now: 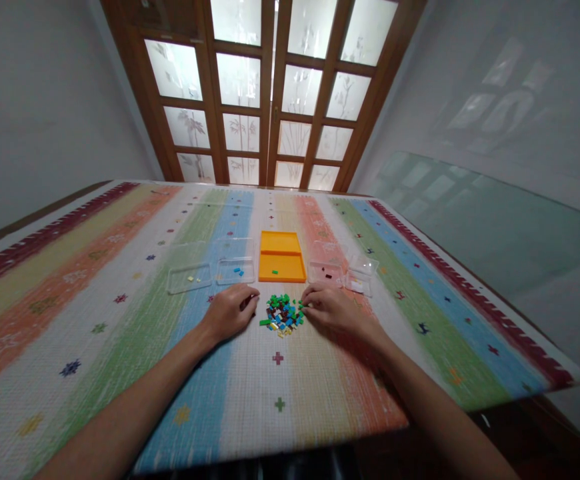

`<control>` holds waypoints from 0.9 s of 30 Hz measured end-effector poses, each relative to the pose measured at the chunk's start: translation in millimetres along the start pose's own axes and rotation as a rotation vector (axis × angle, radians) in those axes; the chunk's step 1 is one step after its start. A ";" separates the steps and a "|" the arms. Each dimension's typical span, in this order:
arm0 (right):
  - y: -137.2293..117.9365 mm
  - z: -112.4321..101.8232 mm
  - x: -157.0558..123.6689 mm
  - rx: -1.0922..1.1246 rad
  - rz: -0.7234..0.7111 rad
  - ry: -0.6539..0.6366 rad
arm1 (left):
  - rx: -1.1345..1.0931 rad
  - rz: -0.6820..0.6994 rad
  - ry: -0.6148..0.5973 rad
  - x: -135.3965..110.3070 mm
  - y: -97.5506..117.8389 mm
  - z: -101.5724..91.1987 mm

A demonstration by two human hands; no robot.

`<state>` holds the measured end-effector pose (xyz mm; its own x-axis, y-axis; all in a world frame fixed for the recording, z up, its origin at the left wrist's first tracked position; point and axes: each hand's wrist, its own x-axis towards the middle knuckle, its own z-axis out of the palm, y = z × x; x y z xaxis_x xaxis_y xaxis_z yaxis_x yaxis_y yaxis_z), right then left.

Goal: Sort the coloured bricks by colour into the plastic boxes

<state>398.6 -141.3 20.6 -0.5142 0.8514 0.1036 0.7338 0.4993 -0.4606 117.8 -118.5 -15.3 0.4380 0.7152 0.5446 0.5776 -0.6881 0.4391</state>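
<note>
A small heap of toy building bricks [283, 316], green, blue, dark brown, white and yellow, lies on the striped tablecloth between my hands. Just left of it rests my left hand [231, 309], its fingers curled in; whatever they may hold is hidden. My right hand [331, 307] reaches the heap's right edge, fingertips pressed together beside some small green bricks. Whether one is pinched there is too small to tell. Behind the heap stands an open orange case [290, 269], with one green brick [275, 272] in its nearer half.
Left of the case are a clear box with blue bricks [239, 272] and a clear box [189, 288] with pale yellow ones. On the right, one clear box [325, 281] holds dark bricks and another [359, 291] light ones. The tablecloth's front edge [270, 460] is close.
</note>
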 end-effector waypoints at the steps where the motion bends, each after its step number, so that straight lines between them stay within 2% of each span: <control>1: -0.3 -0.5 0.2 0.006 0.005 -0.009 | -0.003 0.002 0.001 0.0 0.1 0.0; 5: 0.2 -0.9 0.2 0.018 0.007 0.012 | 0.000 0.011 0.001 0.0 -0.1 0.4; 9: 5.0 -5.5 5.7 0.040 -0.066 0.091 | 0.014 0.025 -0.009 0.0 -1.3 1.2; 14: 13.3 -20.6 34.2 -0.002 -0.141 0.179 | 0.011 0.033 -0.004 -0.7 -2.2 1.9; 21: 15.0 -28.1 84.6 -0.184 -0.030 0.069 | -0.010 0.007 0.001 -1.3 -2.0 2.8; 27: 18.7 -25.2 100.7 -0.291 0.044 0.012 | -0.022 0.006 -0.011 -1.6 -2.7 3.4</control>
<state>371.8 -42.2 44.6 -0.4752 0.8741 0.1008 0.8525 0.4857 -0.1933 117.9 -117.4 -19.8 0.4487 0.7126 0.5394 0.5598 -0.6946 0.4520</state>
